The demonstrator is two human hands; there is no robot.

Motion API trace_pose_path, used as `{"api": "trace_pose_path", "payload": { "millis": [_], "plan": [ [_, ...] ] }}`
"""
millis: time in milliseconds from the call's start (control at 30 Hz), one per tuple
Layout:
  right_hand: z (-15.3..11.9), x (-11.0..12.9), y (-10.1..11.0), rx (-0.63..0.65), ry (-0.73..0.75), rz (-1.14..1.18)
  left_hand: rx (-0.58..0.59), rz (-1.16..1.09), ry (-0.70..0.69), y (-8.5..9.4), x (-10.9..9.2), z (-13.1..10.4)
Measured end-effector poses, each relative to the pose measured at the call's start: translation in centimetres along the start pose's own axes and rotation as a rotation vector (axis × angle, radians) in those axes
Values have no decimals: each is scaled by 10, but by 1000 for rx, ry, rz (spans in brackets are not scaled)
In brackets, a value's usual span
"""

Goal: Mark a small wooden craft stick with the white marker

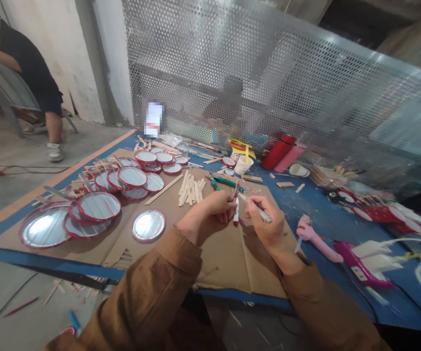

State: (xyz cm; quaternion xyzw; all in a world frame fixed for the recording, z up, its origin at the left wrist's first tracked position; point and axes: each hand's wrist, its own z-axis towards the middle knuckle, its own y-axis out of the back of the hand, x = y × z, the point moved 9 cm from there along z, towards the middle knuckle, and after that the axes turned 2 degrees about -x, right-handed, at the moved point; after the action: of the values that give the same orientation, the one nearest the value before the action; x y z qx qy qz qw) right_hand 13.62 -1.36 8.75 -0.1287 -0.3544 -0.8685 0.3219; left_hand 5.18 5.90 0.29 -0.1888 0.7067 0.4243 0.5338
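While both hands meet above the cardboard [228, 258], the left hand [213, 212] has its fingers curled together around a red-and-white marker [235, 210], which stands nearly upright with its tip down. Just beside it, at three o'clock, the right hand [267, 222] pinches a thin white stick [259, 210] between thumb and fingers; the stick points toward ten o'clock, and its far end comes close to the marker's upper part. Whether the two touch cannot be told. Both forearms wear brown sleeves [151, 292].

At twelve o'clock from the hands lies a loose heap of wooden sticks [191, 189], with green-handled pliers [222, 182] just to its right. At nine o'clock a single round mirror [148, 225] with a red rim lies flat on the cardboard, apart from the others. Further toward ten o'clock, many red-rimmed mirrors [98, 205] of differing sizes overlap one another.

At three o'clock a pink glue gun [314, 235] lies on the blue table [327, 214], with a second, darker pink one [360, 265] near it. At one o'clock a red bottle [278, 151] leans against the perforated metal screen [269, 73], and a white cup [243, 165] stands near it.

At ten o'clock, well apart, another person [30, 78] sits by the wall.
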Motion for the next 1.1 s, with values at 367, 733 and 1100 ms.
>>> {"api": "trace_pose_path", "payload": {
  "millis": [367, 733, 1100],
  "plan": [
    [0, -7, 3, -31, -43, 8, 45, -16, 26, 1, -6, -5],
    [2, -3, -3, 29, -12, 25, 70, 6, 33, 1, -7, -7],
    [2, -2, -1, 20, 2, 18, 66, -17, 41, 1, -7, -7]
  ]
}}
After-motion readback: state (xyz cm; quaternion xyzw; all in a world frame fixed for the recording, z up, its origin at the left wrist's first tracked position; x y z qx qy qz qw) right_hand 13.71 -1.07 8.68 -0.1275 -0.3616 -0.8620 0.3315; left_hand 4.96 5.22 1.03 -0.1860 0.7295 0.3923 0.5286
